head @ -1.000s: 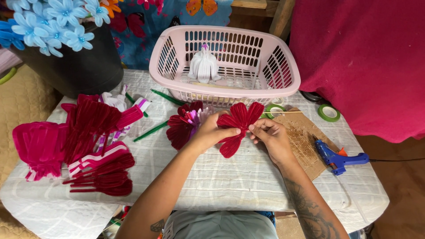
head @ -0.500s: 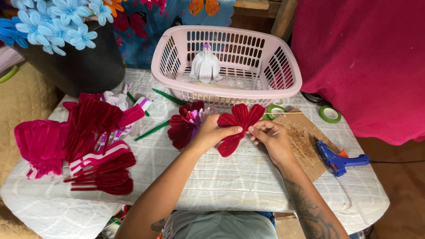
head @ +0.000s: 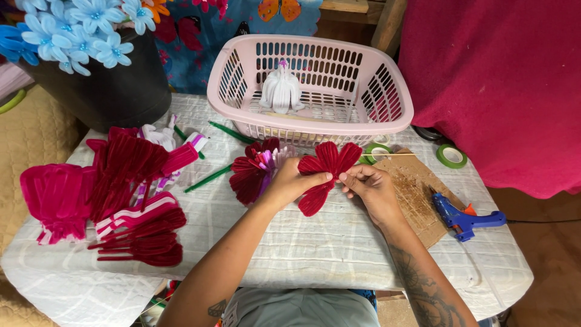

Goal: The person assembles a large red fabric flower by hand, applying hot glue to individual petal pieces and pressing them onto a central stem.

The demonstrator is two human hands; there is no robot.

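While both hands meet at mid-tabletop, the entry runs as follows.

Held item: dark red petal flower [head: 324, 175], made of fuzzy looped petals, lifted just above the tabletop [head: 315, 248] between the two hands. Compared with a second ago it sits in nearly the same spot; only a slight regrip shows, so the work looks to be fine adjustment of the petals rather than a new step.

Left hand [head: 289, 181]: fingers closed on the flower's left side, thumb pressed over the centre.

Right hand [head: 370, 188]: fingers pinched together at the flower's right edge, on a petal or its stem; exactly which I cannot tell.

Just left of the held item: second flower [head: 254, 172], dark red with pink and white strands, lying on the tabletop.

Far centre: pink basket [head: 242, 72] holding one white flower [head: 281, 91].

Left: piles of pink and dark red petal pieces [head: 115, 188]; two green stems [head: 209, 178].

Right: cardboard sheet [head: 417, 194], blue glue gun [head: 463, 217], green tape rolls [head: 451, 156].

Far left: black pot [head: 115, 91] of blue flowers [head: 78, 33].
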